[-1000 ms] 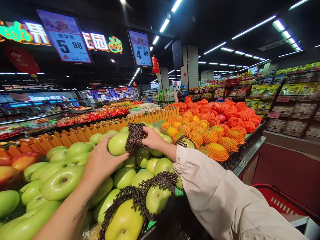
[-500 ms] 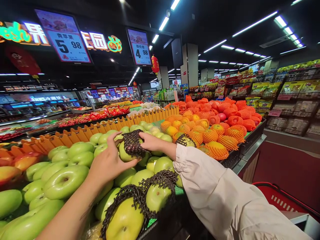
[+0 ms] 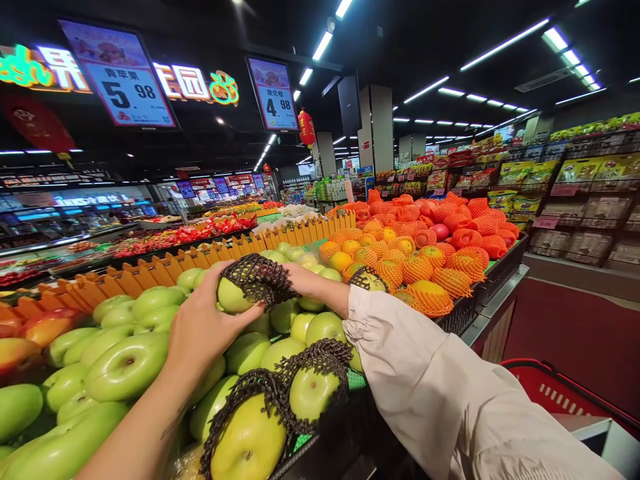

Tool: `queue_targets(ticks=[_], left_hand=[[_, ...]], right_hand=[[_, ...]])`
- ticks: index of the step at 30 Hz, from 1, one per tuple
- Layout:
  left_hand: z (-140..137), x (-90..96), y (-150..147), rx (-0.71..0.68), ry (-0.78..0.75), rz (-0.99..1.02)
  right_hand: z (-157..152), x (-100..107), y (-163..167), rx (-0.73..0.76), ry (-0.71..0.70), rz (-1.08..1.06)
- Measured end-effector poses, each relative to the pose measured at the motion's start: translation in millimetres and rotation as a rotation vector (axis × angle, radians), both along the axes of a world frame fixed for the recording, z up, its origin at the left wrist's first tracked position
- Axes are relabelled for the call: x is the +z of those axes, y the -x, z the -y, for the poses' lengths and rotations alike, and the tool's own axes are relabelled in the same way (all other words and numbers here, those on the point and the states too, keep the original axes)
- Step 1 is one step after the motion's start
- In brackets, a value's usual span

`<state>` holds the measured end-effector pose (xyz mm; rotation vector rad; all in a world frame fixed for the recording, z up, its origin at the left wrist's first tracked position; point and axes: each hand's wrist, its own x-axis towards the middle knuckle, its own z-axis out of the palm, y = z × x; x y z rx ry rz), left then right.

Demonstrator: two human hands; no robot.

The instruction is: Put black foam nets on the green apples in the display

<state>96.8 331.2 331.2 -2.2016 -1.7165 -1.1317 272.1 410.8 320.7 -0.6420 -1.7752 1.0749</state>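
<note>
Held green apple: one green apple [image 3: 230, 296] is resting up in the left hand above the pile; all directions below are running from it.
Black net: one black foam net [image 3: 265, 275] is covering the apple's top and right side, its left face showing bare.
Left hand: the left hand [image 3: 206, 317] is grasping the green apple from eight o'clock, thumb underneath.
Right hand: the right hand [image 3: 301, 279] is grasping the black net's end at three o'clock; its fingertips are partly hiding.
Netted apples: two black-netted apples [image 3: 247, 437] are sitting at six and five o'clock, just touching.
Loose apples: a heap of bare green apples [image 3: 127, 363] is lying at eight o'clock.
Oranges: orange-netted oranges [image 3: 417, 270] are filling three o'clock.
Fence: a wooden picket fence [image 3: 150, 268] is running from nine through twelve to two o'clock.
Price screens: two screens [image 3: 120, 97] are hanging at eleven and twelve, reading 5.98 and 4.98.
Basket: a red basket [image 3: 565, 393] is standing between three and four o'clock.
</note>
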Motion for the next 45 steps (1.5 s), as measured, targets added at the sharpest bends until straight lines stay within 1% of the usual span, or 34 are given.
queue_targets(ticks=[3, 4, 7, 9, 10, 12, 14, 17, 18, 20, 22, 24, 26, 30, 33, 35, 37, 40, 45], left_hand=[[1.9, 0.7, 1.2, 0.032, -0.03, 0.048], [2.1, 0.8, 2.0, 0.029, -0.05, 0.053], [1.8, 0.4, 4.8, -0.001, -0.122, 0.057], [1.7, 0.2, 6.2, -0.012, -0.15, 0.081], [1.8, 0.2, 6.6, -0.008, -0.162, 0.102], [2.5, 0.1, 6.9, 0.006, -0.176, 0.131], [2.6, -0.3, 7.5, 0.005, -0.191, 0.13], [-1.1, -2.2, 11.0, -0.043, -0.231, 0.096], [-3.8, -3.2, 12.9, -0.077, -0.243, 0.084], [-10.4, -5.6, 16.9, -0.191, -0.252, 0.024], [-17.1, -8.1, 20.2, -0.328, -0.251, -0.076], [-22.0, -10.3, 21.9, -0.402, -0.242, -0.15], [-24.8, -12.1, 22.5, -0.391, -0.224, -0.145], [-25.7, -14.0, 22.4, -0.334, -0.18, -0.033], [-22.6, -11.9, 21.1, -0.374, -0.174, 0.027], [-19.5, -9.2, 19.2, -0.418, -0.2, 0.06], [-17.3, -6.8, 17.2, -0.428, -0.231, 0.099], [-18.1, -5.8, 15.8, -0.384, -0.245, 0.119], [-21.6, -6.6, 17.4, -0.368, -0.183, 0.059]], right_hand=[[-3.8, -1.2, 0.9, 0.016, 0.071, -0.077], [-3.9, -0.8, 0.4, -0.025, 0.056, -0.107], [0.9, 2.3, -3.2, -0.193, -0.061, -0.186], [6.2, 4.2, -5.9, -0.241, -0.166, -0.181], [8.2, 4.6, -6.7, -0.23, -0.199, -0.169], [9.2, 4.1, -6.5, -0.18, -0.19, -0.146], [5.5, 1.8, -4.4, -0.109, -0.104, -0.126], [-4.1, -4.2, -0.4, 0.0, 0.027, -0.092], [-6.7, -6.3, 0.5, 0.028, 0.046, -0.081], [-9.8, -10.3, 1.4, 0.07, 0.036, -0.08], [-9.8, -13.4, 1.2, 0.098, -0.02, -0.089], [-8.3, -15.4, 0.9, 0.104, -0.078, -0.098], [-7.1, -16.4, 1.1, 0.079, -0.094, -0.106], [-8.0, -16.9, 2.8, -0.032, -0.038, -0.147], [-9.8, -17.0, 2.9, -0.138, -0.028, -0.163], [-10.8, -17.0, 2.0, -0.217, -0.057, -0.181], [-11.3, -16.8, 1.0, -0.274, -0.086, -0.211], [-11.9, -16.3, 0.1, -0.298, -0.087, -0.237], [-14.7, -18.6, 0.4, -0.314, -0.121, -0.21]])
